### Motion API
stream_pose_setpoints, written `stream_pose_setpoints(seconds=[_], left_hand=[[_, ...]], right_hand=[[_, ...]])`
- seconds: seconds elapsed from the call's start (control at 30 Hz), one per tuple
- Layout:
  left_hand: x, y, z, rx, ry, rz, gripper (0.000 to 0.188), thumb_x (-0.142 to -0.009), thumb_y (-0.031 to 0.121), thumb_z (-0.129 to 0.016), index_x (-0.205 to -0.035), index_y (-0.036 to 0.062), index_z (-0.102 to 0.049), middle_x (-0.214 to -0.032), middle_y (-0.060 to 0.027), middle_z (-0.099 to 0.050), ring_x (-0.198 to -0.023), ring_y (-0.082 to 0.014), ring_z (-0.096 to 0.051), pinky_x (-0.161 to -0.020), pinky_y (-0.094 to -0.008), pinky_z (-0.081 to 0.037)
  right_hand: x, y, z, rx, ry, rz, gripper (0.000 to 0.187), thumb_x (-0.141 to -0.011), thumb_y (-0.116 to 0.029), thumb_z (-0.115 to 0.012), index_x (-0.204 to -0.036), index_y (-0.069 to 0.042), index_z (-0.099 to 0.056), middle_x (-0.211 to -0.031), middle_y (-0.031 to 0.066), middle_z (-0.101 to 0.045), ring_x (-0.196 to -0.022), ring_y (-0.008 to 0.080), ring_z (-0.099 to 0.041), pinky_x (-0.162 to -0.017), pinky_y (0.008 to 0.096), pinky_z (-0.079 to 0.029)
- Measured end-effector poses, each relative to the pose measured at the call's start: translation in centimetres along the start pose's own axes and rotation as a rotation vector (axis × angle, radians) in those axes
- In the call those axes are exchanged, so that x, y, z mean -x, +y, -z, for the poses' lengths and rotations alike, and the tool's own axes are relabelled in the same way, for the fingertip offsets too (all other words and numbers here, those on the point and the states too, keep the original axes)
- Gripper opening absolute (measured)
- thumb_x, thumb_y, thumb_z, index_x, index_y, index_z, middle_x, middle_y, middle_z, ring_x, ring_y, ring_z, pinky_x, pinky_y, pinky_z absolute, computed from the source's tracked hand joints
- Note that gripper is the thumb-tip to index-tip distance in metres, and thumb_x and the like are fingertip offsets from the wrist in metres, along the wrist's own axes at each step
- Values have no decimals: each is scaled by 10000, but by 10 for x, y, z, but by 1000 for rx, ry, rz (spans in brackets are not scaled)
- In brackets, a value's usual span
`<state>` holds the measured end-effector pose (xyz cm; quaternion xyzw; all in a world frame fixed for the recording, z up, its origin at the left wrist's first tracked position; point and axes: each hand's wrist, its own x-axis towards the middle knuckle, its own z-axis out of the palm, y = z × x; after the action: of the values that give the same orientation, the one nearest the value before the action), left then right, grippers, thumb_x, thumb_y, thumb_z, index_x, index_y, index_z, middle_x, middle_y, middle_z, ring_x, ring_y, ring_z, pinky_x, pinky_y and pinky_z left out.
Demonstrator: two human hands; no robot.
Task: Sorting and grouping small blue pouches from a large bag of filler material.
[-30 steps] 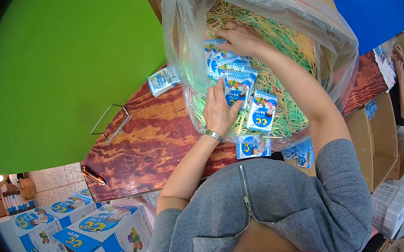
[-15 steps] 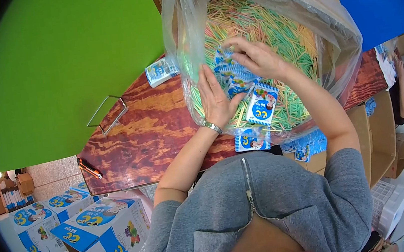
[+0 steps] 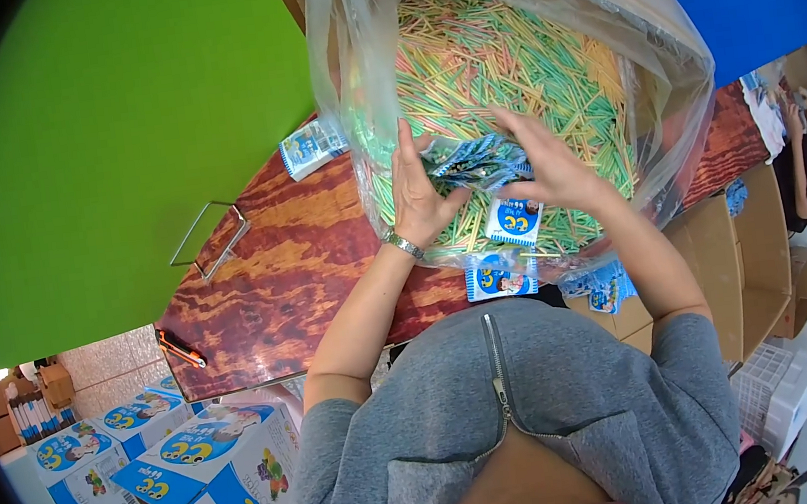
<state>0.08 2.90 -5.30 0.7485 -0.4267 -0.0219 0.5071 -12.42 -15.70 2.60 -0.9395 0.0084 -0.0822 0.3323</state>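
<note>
A wide clear plastic bag (image 3: 358, 31) is full of thin sticks (image 3: 500, 49) in green, yellow, orange and pink. Over the sticks, a bunch of small blue-and-white packets (image 3: 478, 160) is pressed between my two hands. My left hand (image 3: 419, 190), with a metal watch on its wrist, lies along the bunch's left side, fingers stretched up and thumb reaching across. My right hand (image 3: 549, 166) curves round the right side. Just below, a single flat packet (image 3: 515, 219) lies on the sticks. Another packet (image 3: 501, 274) lies at the table's near edge.
On the red-brown wooden table (image 3: 284, 267) are more packets (image 3: 312, 148), a bent metal frame (image 3: 210, 237) and an orange cutter (image 3: 182, 348). Printed cartons (image 3: 210, 467) stand at lower left. Open cardboard boxes (image 3: 717, 264) are at right; beyond them is another person's arm (image 3: 799, 158).
My right hand has come down and round the right side of the packets, which are now bunched closer together between both hands. The view has shifted slightly.
</note>
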Motion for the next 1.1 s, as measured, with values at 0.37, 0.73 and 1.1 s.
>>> stream_pose_setpoints(seconds=[0.37, 0.73, 1.1], left_hand=[[-3, -1, -2, 236, -73, -87, 1274, -674, -12, -803, -1512, 71, 153, -1325, -212, -470, -1167, -305, -566, -976, -393, -483], [-20, 2, 1, 236, -99, -77, 1340, -590, 38, -850, -1526, 80, 108, -1381, -224, -443, -1230, -376, -524, -1021, -411, -458], [-27, -4, -6, 274, -89, -154, 1382, -573, 102, -881, -1517, 73, 129, -1425, -250, -381, -1267, -368, -497, -1040, -421, -445]], right_hand=[[-22, -18, -23, -136, 65, 119, 940, -681, -44, -775, -1471, -56, -267, -1431, 163, -425, -1343, 347, -402, -1110, 420, -351], [-25, -17, -16, -107, 127, 87, 1180, -631, -77, -845, -1534, -64, -86, -1500, 232, -323, -1369, 372, -372, -1129, 424, -327], [-35, -9, -38, -455, 233, 70, 1308, -598, -289, -891, -1532, -17, -17, -1552, 268, -178, -1450, 390, -209, -1171, 459, -232]])
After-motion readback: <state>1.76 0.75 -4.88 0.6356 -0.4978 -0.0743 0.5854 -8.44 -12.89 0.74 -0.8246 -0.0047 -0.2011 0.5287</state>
